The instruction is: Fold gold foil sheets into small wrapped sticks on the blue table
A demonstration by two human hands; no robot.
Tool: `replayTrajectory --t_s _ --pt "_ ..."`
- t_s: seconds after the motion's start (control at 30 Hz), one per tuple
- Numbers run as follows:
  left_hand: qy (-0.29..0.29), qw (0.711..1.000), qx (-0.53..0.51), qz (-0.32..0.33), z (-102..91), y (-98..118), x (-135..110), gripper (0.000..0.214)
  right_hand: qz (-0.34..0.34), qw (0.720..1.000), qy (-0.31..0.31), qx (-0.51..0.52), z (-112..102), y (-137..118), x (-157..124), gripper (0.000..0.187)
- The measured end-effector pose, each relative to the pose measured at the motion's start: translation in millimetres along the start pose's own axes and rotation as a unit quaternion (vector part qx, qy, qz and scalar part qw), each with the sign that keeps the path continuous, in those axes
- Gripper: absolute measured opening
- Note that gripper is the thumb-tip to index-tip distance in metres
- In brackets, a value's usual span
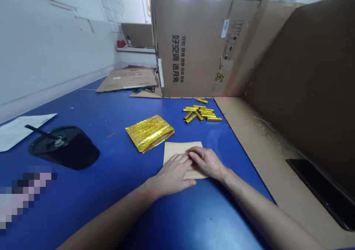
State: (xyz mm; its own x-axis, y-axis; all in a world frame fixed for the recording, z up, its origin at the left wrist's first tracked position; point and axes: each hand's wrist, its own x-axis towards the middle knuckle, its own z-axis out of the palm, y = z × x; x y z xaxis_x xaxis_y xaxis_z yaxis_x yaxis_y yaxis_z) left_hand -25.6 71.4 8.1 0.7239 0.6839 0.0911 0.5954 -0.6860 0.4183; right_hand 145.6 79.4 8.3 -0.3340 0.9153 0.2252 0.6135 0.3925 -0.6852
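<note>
On the blue table a tan sheet of paper [173, 147] lies in front of me, partly covered by both hands. My left hand [175, 174] rests flat across its lower left part, fingers stretched out and thumb apart. From the right, my right hand [206, 161] bends over the paper, its fingers and thumb drawn together beside my left fingertips. What those right fingers hold, if anything, is hidden. Just beyond the paper to the left is a flat stack of gold foil sheets [149, 132]. Several small gold foil rolls [206, 111] lie in a loose pile farther back.
A black cup [66, 148] with a straw stands at the left, near a white sheet [16, 128]. Large cardboard panels [199, 50] wall off the back and right. A dark flat device [318, 191] lies on cardboard at right. Blurred pixels cover something at lower left.
</note>
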Motion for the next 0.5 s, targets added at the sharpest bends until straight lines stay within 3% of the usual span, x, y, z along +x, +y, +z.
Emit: replayTrajectory --t_s 0.13,0.23,0.27,0.33,0.43,0.5 --pt "-0.004 1.000 -0.026 0.012 -5.5 -5.0 -2.6 0.054 0.005 0.997 -0.068 -0.023 -20.3 1.9 -5.7 0.038" --pt "0.003 0.998 -0.056 -0.002 -11.4 -11.8 -1.3 0.052 -0.004 0.981 -0.187 -0.048 -31.5 0.8 -13.3 0.078" --pt "0.011 0.998 -0.066 -0.017 -13.5 -15.1 -0.3 0.049 -0.003 0.978 -0.204 -0.046 -32.7 0.9 -15.4 0.082" --pt "0.040 0.992 -0.106 -0.061 -17.3 -23.0 2.3 0.034 0.004 0.984 -0.176 -0.017 -30.6 2.8 -18.0 0.068" --pt "0.120 0.959 -0.225 -0.127 -19.3 -37.0 6.5 0.012 0.034 0.997 -0.029 0.058 -20.3 10.9 -18.5 0.029" --pt "0.175 0.933 -0.271 -0.161 -16.9 -46.2 8.7 0.009 0.055 0.995 0.029 0.076 -13.4 17.7 -18.1 0.027"
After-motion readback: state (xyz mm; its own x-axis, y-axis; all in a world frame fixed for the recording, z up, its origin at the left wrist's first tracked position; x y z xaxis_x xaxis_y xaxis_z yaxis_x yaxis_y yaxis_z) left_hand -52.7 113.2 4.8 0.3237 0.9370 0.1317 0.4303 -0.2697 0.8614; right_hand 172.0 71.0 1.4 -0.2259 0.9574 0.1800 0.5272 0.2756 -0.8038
